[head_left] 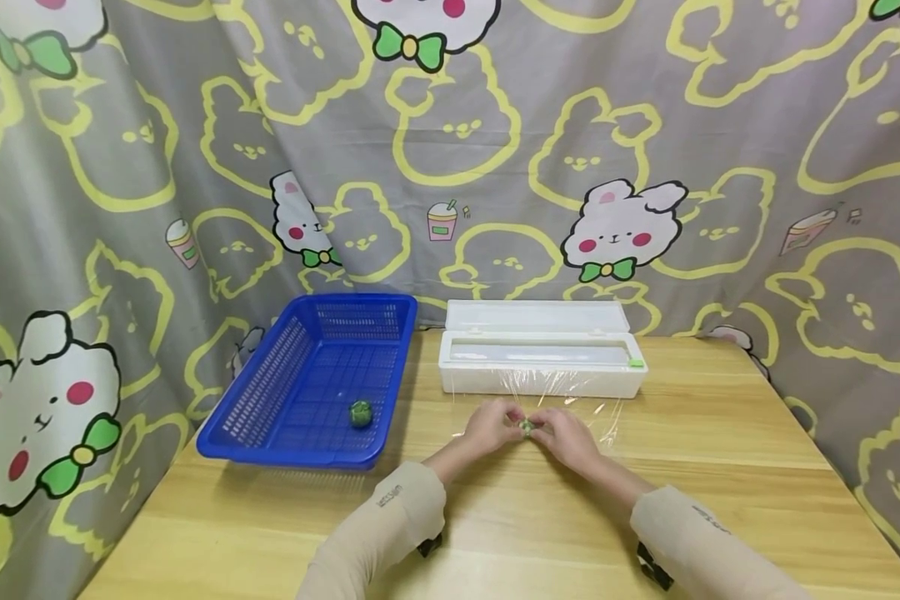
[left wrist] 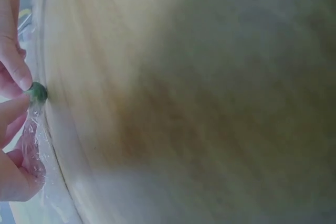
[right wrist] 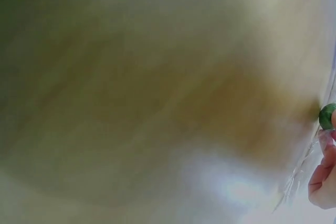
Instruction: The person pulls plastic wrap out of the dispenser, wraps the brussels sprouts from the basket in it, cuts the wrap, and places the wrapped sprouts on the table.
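A small round green item (head_left: 526,427) lies on the table between both hands' fingertips, with clear cling film around it. My left hand (head_left: 492,426) pinches the film at its left side; in the left wrist view, bunched film (left wrist: 32,153) runs along those fingers. From the right, my right hand (head_left: 567,437) pinches film against the green item, its fingertips touching or almost touching it. The film stretches back to a white dispenser box (head_left: 540,382) with its lid raised. Fingers hide part of the green item, whose exact kind is unclear.
A blue plastic basket (head_left: 228,448) stands on the left of the wooden table (head_left: 540,533), with another round green item (head_left: 360,414) inside. Behind the table hangs a patterned grey curtain (head_left: 375,150). A green slider (head_left: 636,363) sits at the box's right end.
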Action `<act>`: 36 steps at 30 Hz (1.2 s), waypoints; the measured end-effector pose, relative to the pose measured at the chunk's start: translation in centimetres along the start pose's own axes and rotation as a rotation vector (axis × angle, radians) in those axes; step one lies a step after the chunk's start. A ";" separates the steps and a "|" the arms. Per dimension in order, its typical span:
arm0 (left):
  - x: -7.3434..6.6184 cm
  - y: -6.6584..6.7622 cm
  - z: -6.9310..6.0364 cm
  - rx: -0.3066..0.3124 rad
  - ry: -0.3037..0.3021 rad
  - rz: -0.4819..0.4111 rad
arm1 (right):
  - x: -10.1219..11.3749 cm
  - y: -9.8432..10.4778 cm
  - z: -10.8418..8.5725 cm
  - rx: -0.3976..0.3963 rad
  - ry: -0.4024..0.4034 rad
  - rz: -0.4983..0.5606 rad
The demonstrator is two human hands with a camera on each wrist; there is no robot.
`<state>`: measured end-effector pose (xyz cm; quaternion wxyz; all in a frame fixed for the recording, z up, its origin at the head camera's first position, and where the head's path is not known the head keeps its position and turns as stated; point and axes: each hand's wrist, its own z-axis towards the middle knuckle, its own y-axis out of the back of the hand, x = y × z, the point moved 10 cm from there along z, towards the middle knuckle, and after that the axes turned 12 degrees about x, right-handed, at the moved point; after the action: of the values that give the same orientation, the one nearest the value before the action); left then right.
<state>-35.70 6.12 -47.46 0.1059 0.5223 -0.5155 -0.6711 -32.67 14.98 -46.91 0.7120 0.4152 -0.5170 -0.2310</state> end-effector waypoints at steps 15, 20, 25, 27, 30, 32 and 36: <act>-0.7 0.1 0.0 -0.059 -0.028 0.279 | 0.3 -0.3 0.3 0.009 0.040 -0.151; -0.8 0.2 0.2 -0.074 -0.035 0.292 | -0.2 -0.1 0.6 -0.013 -0.007 -0.117; -0.5 0.2 0.4 -0.061 -0.010 0.273 | -0.4 -0.1 0.9 -0.007 -0.026 -0.137; -0.4 0.3 0.3 -0.056 0.000 0.272 | -0.3 0.0 1.0 -0.009 -0.017 -0.151; -0.6 0.3 0.2 -0.064 -0.001 0.269 | -0.1 0.4 1.0 -0.020 -0.003 -0.163; -0.7 0.4 0.2 -0.073 -0.014 0.256 | -0.1 0.5 1.0 -0.027 0.001 -0.161; -0.7 0.4 0.3 -0.089 -0.027 0.247 | -0.2 0.4 1.3 -0.014 0.001 -0.164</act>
<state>-35.84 6.59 -46.73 0.2041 0.4406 -0.5469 -0.6820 -33.99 14.91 -46.55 0.6937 0.4514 -0.4793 -0.2920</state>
